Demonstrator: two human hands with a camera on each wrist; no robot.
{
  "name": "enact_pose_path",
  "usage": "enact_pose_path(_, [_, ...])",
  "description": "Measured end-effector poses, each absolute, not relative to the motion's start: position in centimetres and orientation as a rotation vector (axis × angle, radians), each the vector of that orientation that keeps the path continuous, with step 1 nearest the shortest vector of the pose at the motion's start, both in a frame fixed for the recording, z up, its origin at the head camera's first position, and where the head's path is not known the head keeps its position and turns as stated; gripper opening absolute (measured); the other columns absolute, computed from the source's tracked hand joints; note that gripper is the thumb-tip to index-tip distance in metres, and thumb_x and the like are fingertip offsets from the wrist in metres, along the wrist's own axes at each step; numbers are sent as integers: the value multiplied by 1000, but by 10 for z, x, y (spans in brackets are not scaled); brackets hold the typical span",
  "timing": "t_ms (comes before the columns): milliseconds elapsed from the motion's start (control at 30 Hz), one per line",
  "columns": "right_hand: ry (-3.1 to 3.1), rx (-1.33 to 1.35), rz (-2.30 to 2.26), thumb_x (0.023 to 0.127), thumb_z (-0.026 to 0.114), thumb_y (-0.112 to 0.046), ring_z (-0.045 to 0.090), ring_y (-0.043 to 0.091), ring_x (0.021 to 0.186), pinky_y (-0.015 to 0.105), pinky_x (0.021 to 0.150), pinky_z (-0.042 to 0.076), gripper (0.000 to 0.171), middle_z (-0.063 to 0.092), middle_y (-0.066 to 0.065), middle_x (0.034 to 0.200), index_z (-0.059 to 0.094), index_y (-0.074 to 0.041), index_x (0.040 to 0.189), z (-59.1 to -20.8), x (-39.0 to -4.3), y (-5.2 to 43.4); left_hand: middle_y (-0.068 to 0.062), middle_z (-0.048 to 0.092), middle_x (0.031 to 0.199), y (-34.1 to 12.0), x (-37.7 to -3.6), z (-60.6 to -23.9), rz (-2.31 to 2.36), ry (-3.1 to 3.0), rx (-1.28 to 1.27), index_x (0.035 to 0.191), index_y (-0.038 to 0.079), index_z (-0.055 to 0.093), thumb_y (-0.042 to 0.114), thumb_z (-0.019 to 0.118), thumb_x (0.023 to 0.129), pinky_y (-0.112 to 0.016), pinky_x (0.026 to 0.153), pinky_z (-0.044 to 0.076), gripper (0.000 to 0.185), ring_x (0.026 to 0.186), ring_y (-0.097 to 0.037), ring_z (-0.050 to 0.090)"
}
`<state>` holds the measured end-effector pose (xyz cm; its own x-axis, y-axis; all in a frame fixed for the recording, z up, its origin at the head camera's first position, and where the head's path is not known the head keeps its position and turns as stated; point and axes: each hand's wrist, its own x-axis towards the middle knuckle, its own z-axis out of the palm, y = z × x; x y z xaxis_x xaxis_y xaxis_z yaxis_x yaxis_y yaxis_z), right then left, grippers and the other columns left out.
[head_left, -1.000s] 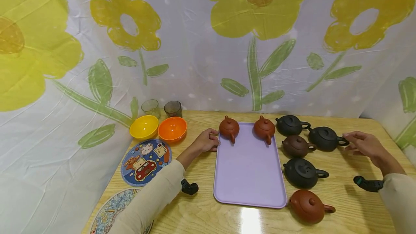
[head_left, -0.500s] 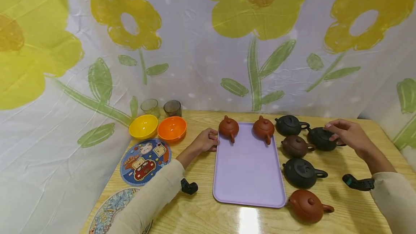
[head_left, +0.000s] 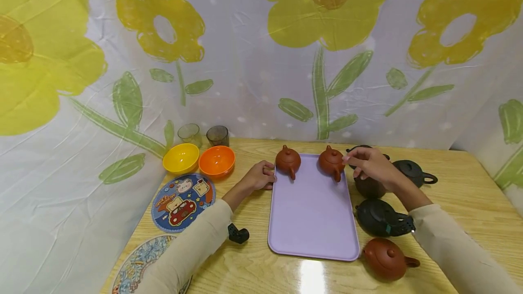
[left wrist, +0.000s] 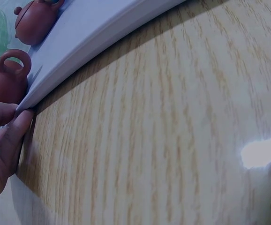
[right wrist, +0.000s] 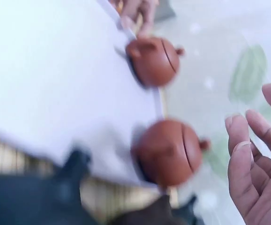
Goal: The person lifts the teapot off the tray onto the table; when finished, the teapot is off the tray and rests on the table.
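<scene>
A lilac tray (head_left: 312, 212) lies in the middle of the table, with two red-brown clay teapots at its far corners: the left teapot (head_left: 287, 162) and the right teapot (head_left: 329, 161). My left hand (head_left: 257, 177) pinches the tray's left rim near the left teapot; the left wrist view shows the fingers (left wrist: 13, 131) at that edge. Over the dark teapots, my right hand (head_left: 372, 164) holds nothing, its fingers loosely bent beside the right teapot. It partly hides a back black teapot (head_left: 352, 150) and a dark brown teapot (head_left: 369, 188).
Right of the tray stand another black teapot (head_left: 410, 170), a nearer black teapot (head_left: 376, 217) and a red-brown teapot (head_left: 386, 260). At left are a yellow bowl (head_left: 181, 159), an orange bowl (head_left: 217, 162), two glasses (head_left: 218, 136) and round mats (head_left: 184, 203).
My right hand has moved left, from the handle of the rightmost black teapot across the dark teapots to the tray's right teapot. My left hand stays at the rim; the teapots keep their places.
</scene>
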<state>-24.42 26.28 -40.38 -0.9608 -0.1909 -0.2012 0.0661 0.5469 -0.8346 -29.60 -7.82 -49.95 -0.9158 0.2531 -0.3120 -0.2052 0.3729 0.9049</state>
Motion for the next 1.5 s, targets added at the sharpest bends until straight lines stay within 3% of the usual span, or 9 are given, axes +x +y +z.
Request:
enact_pose_path(100, [2482,-101,-1385,99,62,-38,67,27,80,38,70,57,43,66,17,114,63,0,120,-409,-250,239,-15,59,108,-79,-296,-500,1562,2236,40,131,0,52,-1,66,91,-33,71,63,42,81,-19,64])
enact_pose_path(333, [2416,-71,-1432,95,67,-31,57,17,61,29,53,47,33,64,6,82,67,-2,110,-425,-264,194,-15,59,110,-79,-296,-501,1554,2233,36,132,1,51,-1,66,92,-32,72,63,43,83,-18,63])
enact_pose_path(433, [2410,-57,-1438,94,68,-28,56,15,61,28,52,47,30,66,5,91,68,-2,110,-431,-268,178,-15,59,110,-80,-296,-500,1552,2236,45,132,1,51,-1,65,93,-32,73,63,42,83,-18,63])
enact_pose_path(600, [2391,-23,-1450,93,66,-24,62,16,66,26,57,51,31,67,15,109,68,0,112,-446,-274,158,-15,59,108,-79,-297,-501,1568,2230,49,132,0,51,-2,66,92,-33,72,63,42,83,-18,63])
enact_pose_path(867, [2438,73,-1413,94,67,-33,61,17,63,27,55,51,30,69,9,85,71,-5,101,-466,-282,139,-13,59,107,-79,-297,-503,1552,2241,55,132,1,51,-1,66,92,-31,70,63,43,83,-17,63])
enact_pose_path(1200, [2391,148,-1377,94,66,-42,59,14,63,24,54,50,39,73,7,97,76,-5,99,-470,-285,129,-13,60,106,-78,-296,-500,1549,2250,43,132,2,51,-1,65,92,-30,69,63,42,83,-17,63])
enact_pose_path(1500, [2274,152,-1496,99,61,-33,65,13,63,24,54,51,34,73,7,97,75,-2,104,-472,-282,122,-13,60,107,-79,-297,-502,1540,2253,43,133,2,51,0,65,93,-31,69,63,42,84,-18,63])
